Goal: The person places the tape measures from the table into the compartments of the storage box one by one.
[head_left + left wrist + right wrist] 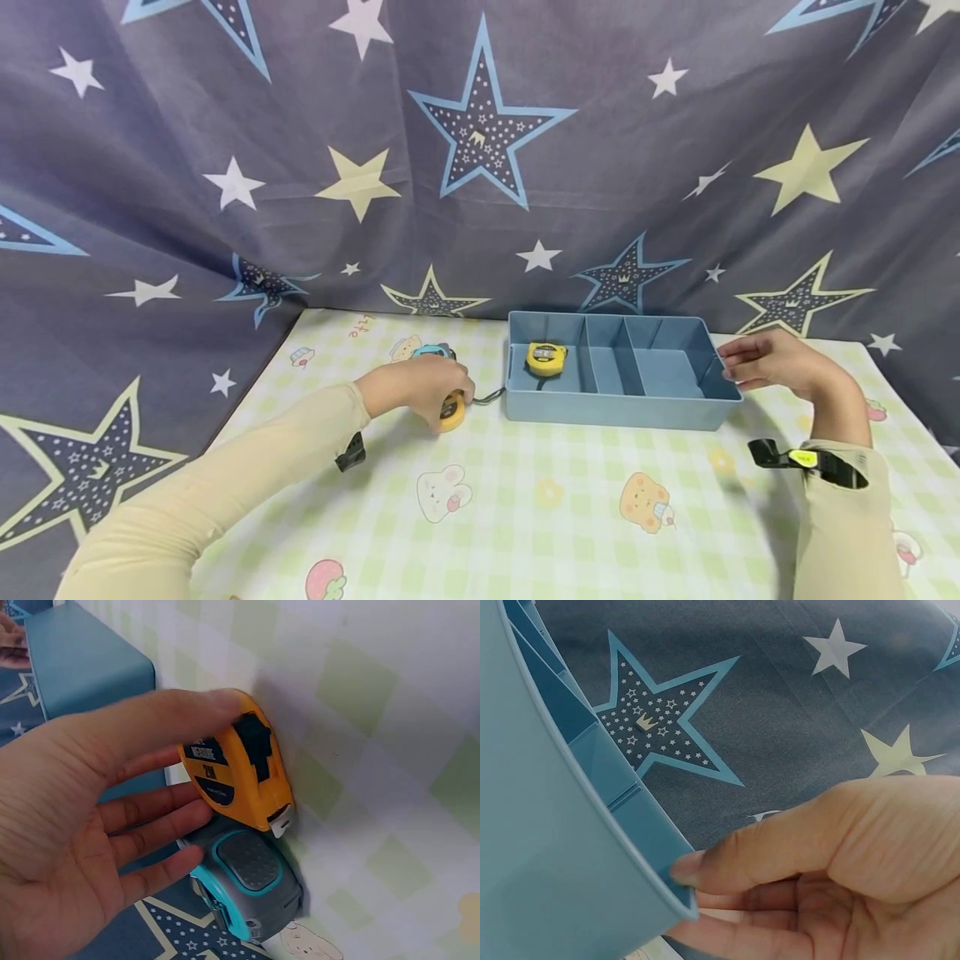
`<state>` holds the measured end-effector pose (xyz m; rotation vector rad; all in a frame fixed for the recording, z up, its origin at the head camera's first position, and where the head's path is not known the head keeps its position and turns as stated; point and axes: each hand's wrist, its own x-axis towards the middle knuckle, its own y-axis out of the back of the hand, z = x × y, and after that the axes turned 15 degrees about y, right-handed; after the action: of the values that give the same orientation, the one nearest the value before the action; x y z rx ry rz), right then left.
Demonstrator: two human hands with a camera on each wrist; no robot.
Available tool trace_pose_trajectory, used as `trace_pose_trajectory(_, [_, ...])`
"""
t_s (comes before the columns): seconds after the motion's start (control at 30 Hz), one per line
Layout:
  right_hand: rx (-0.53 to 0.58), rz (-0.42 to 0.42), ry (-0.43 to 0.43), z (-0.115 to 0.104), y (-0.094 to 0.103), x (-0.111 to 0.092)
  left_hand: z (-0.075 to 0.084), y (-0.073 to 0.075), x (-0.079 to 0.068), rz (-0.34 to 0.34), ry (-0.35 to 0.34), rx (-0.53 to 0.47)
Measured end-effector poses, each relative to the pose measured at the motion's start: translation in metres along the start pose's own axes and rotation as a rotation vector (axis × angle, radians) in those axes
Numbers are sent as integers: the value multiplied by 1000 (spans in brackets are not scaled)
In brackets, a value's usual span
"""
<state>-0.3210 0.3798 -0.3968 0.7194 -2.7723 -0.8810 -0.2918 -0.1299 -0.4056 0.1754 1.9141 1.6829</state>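
The desk [570, 517] is covered by a pale green-and-white checked cloth printed with small cartoon animals and strawberries. A blue divided tray [600, 408] sits on it toward the back, right of centre. Left of the tray lie an orange tape measure [452, 410] and, just behind it, a grey-and-teal one [247, 881], the two probably touching, though the head view hides that.

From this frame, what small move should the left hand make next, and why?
Probably lift the yellow tape measure clear of the mat. The left hand already grips it beside the teal-grey tape measure, the right hand steadies the blue tray, and another yellow one already lies in its left compartment.
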Motion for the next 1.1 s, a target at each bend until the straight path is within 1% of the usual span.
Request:
trace_pose_trajectory(0.23, [-6, -4, 0, 0, 2, 0, 3, 4, 1, -7, -22, 38])
trace_pose_trajectory(0.43, [12, -5, -8, 2, 2, 0, 5, 4, 1, -10, -12, 56])
trace_pose_trajectory(0.7, [15, -5, -3, 4, 2, 1, 3, 2, 1, -14, -10, 15])
trace_pose_trajectory(0.8, [16, -3, -1, 3, 1, 1, 2, 1, 1, -7, -44, 32])
trace_pose_trajectory(0.93, [21, 0, -5, 3, 2, 0, 2, -2, 3, 28, -91, 52])
trace_pose_trajectory(1.0, [22, -1, -7, 2, 2, 0, 2, -3, 3, 42, -97, 50])
trace_pose_trajectory(1.1, [19, -3, -7, 2, 2, 1, 3, -2, 3, 42, -95, 48])
